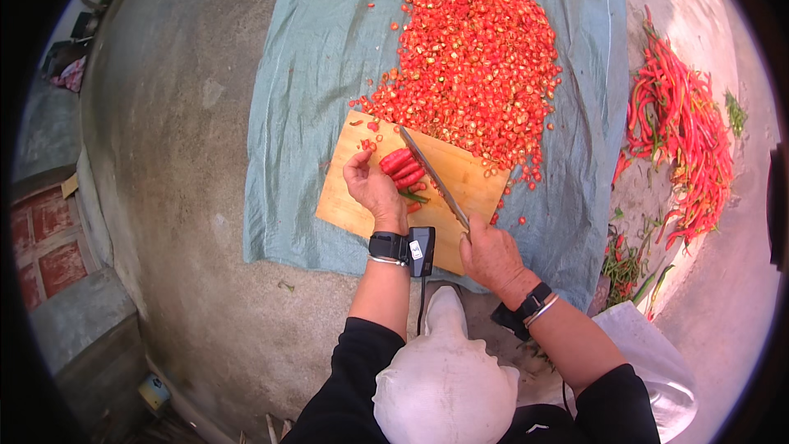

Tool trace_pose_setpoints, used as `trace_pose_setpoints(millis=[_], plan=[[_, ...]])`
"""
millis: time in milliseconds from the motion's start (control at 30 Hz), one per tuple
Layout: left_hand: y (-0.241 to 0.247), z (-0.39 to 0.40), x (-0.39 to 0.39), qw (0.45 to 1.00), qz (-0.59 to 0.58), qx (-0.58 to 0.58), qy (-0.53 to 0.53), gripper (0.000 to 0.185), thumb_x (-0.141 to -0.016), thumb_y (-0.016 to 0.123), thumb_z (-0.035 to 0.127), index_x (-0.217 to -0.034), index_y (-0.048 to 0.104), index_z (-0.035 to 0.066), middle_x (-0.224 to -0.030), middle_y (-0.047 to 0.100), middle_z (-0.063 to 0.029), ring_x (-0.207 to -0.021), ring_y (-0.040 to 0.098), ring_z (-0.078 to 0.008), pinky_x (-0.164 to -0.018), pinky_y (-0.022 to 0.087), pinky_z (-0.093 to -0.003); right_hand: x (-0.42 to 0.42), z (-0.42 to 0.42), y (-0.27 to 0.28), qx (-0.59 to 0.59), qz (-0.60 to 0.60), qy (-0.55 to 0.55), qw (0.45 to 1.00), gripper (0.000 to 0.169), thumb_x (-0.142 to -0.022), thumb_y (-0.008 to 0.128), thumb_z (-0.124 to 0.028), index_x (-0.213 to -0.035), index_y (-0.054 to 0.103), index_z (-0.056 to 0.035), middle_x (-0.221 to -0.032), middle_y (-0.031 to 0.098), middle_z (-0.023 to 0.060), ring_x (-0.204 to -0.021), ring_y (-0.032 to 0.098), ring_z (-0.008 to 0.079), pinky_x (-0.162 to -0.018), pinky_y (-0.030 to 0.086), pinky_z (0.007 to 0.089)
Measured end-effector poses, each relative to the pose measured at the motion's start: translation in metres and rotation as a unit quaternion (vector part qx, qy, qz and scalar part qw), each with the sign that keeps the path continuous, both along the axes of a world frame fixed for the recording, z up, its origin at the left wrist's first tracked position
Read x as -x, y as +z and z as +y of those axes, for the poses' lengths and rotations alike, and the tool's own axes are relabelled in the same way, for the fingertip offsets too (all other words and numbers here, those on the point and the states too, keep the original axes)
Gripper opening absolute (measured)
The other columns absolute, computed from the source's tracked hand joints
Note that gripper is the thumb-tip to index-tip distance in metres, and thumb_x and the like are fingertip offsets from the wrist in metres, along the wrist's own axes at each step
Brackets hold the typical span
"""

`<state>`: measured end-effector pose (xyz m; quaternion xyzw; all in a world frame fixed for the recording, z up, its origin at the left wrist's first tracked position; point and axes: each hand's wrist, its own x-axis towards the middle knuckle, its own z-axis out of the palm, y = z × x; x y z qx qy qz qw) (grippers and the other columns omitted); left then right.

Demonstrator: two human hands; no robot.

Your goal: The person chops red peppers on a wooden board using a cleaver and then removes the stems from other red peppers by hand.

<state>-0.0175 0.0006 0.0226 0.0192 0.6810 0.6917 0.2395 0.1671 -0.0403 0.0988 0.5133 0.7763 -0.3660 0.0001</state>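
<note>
A wooden cutting board [354,188] lies at an angle on a blue-green woven sheet. My right hand [493,256] grips the handle of a knife [434,176], its long blade slanting up and left across the board. Just left of the blade is a bunch of red chili peppers [402,166], laid side by side. My left hand [370,185] is bent beside their left ends, fingertips close to a few cut pieces; whether it pinches anything cannot be made out. A green chili [413,196] and short red pieces lie below the bunch.
Beyond the board spreads a large heap of sliced red chilies [481,55] on the woven sheet [314,61]. Whole red chilies [684,129] are piled on the concrete floor at right, with green stems [622,268] nearer. A white sack [647,357] lies at lower right.
</note>
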Motion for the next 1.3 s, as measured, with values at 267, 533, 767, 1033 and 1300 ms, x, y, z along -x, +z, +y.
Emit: trace_pose_setpoints(millis=[267,533,767,1033,1300], plan=[[0.006,-0.021,0.013,0.997,0.054,0.024,-0.046,0.029,-0.078,0.048,-0.013,-0.103,0.054,0.002,-0.107,0.056,-0.0069,-0.101,0.052,-0.0178,-0.093,0.042,-0.0325,-0.003,0.001,-0.003,-0.004,-0.003,-0.004,1.000,0.020,-0.084,0.058,-0.013,-0.092,0.044,-0.0006,-0.065,0.060,0.0224,-0.061,0.060,0.0429,-0.056,0.049,0.0517],[0.016,-0.085,0.002,0.823,0.425,0.152,-0.346,0.028,-0.072,0.069,0.004,-0.098,0.058,0.006,-0.100,0.059,-0.0110,-0.097,0.055,-0.0306,-0.091,0.041,-0.0414,-0.005,0.001,-0.005,-0.019,-0.003,0.000,1.000,0.022,-0.085,0.057,-0.017,-0.095,0.046,-0.0006,-0.061,0.060,0.0212,-0.059,0.062,0.0410,-0.056,0.052,0.0509],[0.008,-0.091,-0.007,0.763,0.468,0.208,-0.395,0.032,-0.069,0.073,0.009,-0.098,0.060,0.008,-0.098,0.060,-0.0093,-0.098,0.055,-0.0293,-0.083,0.042,-0.0407,-0.003,0.002,0.000,-0.008,-0.005,0.001,1.000,0.023,-0.085,0.057,-0.017,-0.096,0.046,-0.0007,-0.063,0.061,0.0212,-0.060,0.063,0.0413,-0.058,0.052,0.0509],[0.006,-0.085,-0.006,0.735,0.502,0.136,-0.436,0.023,-0.069,0.070,0.000,-0.089,0.061,0.005,-0.089,0.060,-0.0101,-0.085,0.057,-0.0290,-0.076,0.045,-0.0397,-0.005,0.002,-0.003,-0.008,-0.004,-0.005,1.000,0.023,-0.085,0.057,-0.017,-0.096,0.046,-0.0009,-0.064,0.061,0.0218,-0.061,0.063,0.0418,-0.058,0.052,0.0512],[0.016,-0.074,0.001,0.774,0.502,0.061,-0.380,0.023,-0.069,0.066,-0.007,-0.088,0.056,0.003,-0.086,0.060,-0.0126,-0.083,0.058,-0.0311,-0.072,0.047,-0.0390,-0.006,0.004,-0.002,0.004,-0.005,-0.007,1.000,0.022,-0.085,0.057,-0.017,-0.096,0.046,-0.0010,-0.065,0.061,0.0223,-0.061,0.063,0.0416,-0.058,0.051,0.0514]])
